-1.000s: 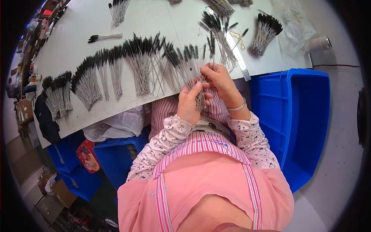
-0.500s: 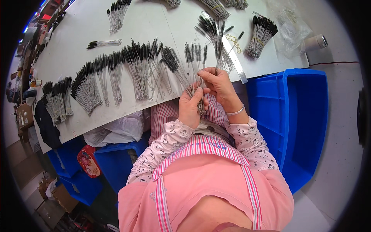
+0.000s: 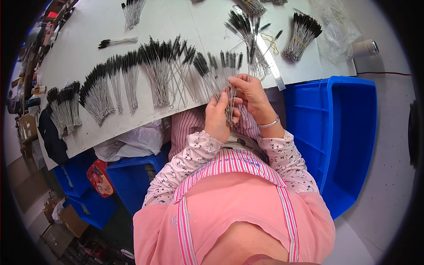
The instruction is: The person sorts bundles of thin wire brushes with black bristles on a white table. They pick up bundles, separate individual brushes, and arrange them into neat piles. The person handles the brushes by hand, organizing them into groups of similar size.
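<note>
My left hand (image 3: 217, 117) is closed around the wire handles of several black-bristled tube brushes (image 3: 202, 66), whose heads fan out upward past the table edge. Close beside it, my right hand (image 3: 252, 95) pinches the wire stems of brushes from the same group, with its thumb and forefinger pressed together. The looped handle ends stick out below my left hand. Just beyond my right hand, a loose pile of brushes (image 3: 242, 27) lies over a metal ruler (image 3: 277, 79). Left of my hands, brushes (image 3: 155, 75) lie in a long row of bunches along the table.
A yellow rubber band (image 3: 270, 44) lies near a banded brush bundle (image 3: 301, 37) at the right. Clear plastic bags (image 3: 335, 33) and a roll (image 3: 365, 48) are at the table's right end. Blue bins (image 3: 329, 145) flank me, and a white plastic bag (image 3: 132, 142) hangs below the table edge.
The view has shifted slightly, so the table's things sit a little higher. Both hands keep hold of the brushes, and the upright heads between them have moved slightly right.
</note>
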